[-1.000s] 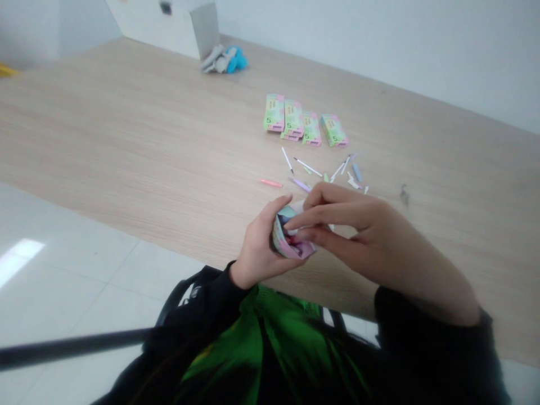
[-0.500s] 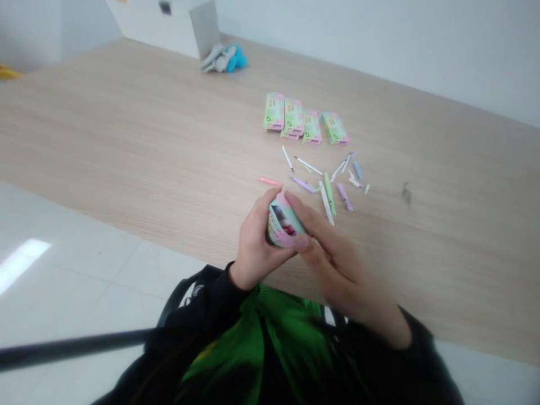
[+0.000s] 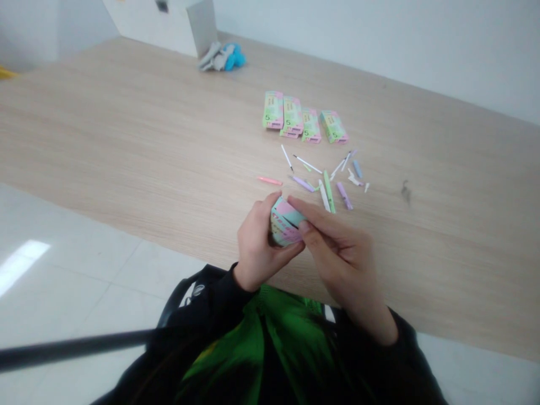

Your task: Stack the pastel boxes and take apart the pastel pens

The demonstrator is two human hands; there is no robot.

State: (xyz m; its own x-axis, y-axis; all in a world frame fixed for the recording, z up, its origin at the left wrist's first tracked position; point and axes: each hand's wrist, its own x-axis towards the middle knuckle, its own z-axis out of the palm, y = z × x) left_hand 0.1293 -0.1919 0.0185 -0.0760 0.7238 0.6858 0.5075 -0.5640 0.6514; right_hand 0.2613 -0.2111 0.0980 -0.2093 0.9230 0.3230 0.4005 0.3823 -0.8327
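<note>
A small pastel pink and mint carton [image 3: 285, 225] is held above the table's near edge. My left hand [image 3: 257, 236] wraps round its left side and underside. With thumb and fingers, my right hand [image 3: 341, 247] pinches the carton's end flap, which lies nearly closed over the opening; a thin dark gap shows beside it. The contents are hidden now. Just beyond my hands lie loose pen parts: a pink piece [image 3: 270, 180], a purple pen barrel [image 3: 302, 183], a green one [image 3: 328, 192], a white one [image 3: 324, 196] and several thin white refills [image 3: 307, 163].
Several similar pastel cartons [image 3: 273, 109] lie in a row farther back on the wooden table [image 3: 147, 129]. Grey and blue gloves [image 3: 223, 56] rest against a white box [image 3: 169, 25] at the back left. A dark strap or bar [image 3: 76, 349] crosses the lower left.
The carton's end flap has folded down over the opening, where the inside showed before. My right hand's fingers have shifted onto the flap's right edge. My left hand has kept its hold.
</note>
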